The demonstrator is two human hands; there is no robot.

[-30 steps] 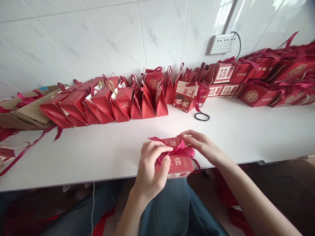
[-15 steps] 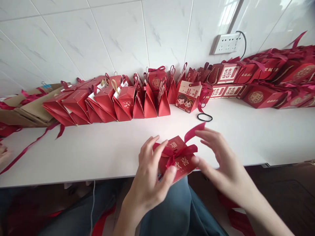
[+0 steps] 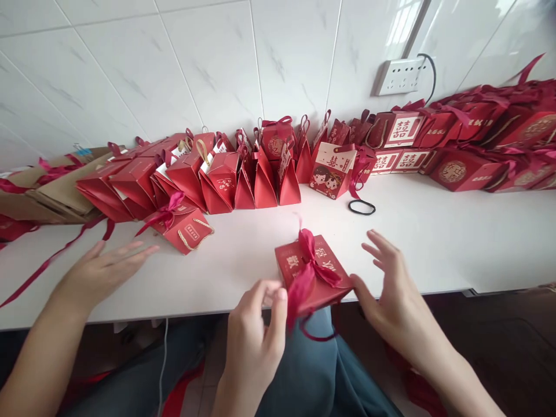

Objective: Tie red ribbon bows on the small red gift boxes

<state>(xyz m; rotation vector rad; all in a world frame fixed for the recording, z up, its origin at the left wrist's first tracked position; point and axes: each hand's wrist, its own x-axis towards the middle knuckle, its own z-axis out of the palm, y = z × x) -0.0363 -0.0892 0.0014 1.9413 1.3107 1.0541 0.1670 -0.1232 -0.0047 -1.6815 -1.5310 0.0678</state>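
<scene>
Box (image 3: 321,278), red with a dark red bow (image 3: 309,263) and gold writing too blurred to read, lies tilted at the table's (image 3: 456,231) near edge, lower centre. Left hand (image 3: 254,333) curls at its near corner, grip unclear. Right hand (image 3: 393,292), spread, thumbs its right edge. Stacked boxes (image 3: 399,130) upper right read 囍.

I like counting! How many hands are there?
3: the left hand and right hand beside the ribboned red box; a co-worker's hand over the table, far left. None seem hidden.
</scene>
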